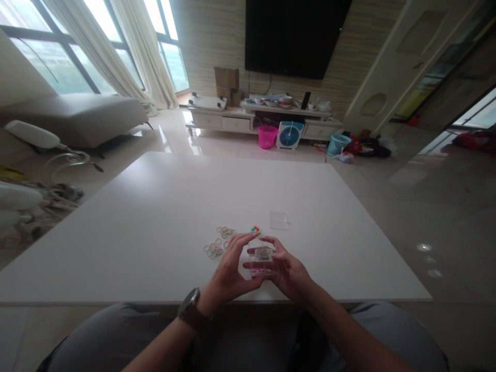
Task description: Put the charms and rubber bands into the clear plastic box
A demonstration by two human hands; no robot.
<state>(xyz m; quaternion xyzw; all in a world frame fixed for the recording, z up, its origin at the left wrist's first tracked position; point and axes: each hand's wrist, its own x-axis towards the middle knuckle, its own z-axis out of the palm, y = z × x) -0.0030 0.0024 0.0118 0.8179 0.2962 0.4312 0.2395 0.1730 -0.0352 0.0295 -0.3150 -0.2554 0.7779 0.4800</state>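
A small clear plastic box (263, 262) with a printed label is held up above the table's near side. My left hand (232, 266) grips it from the left, thumb at the lower end and fingers at the upper end. From the right, my right hand (290, 271) is wrapped round it, its fingers showing through the clear plastic. Some pink pieces (258, 270) lie in the box's lower end. Just beyond the hands is a little cluster of bright coloured pieces (255, 229). Left of them lie pale rings (226, 232) and a pile of pastel rings (214, 250), partly beside my left fingers.
A clear flat plastic lid (278, 220) lies beyond my right hand on the white table (174, 206). The table's near edge runs just in front of my knees. Across the floor stand a pink basket (267, 137), a box fan (290, 135) and a low cabinet (209, 120).
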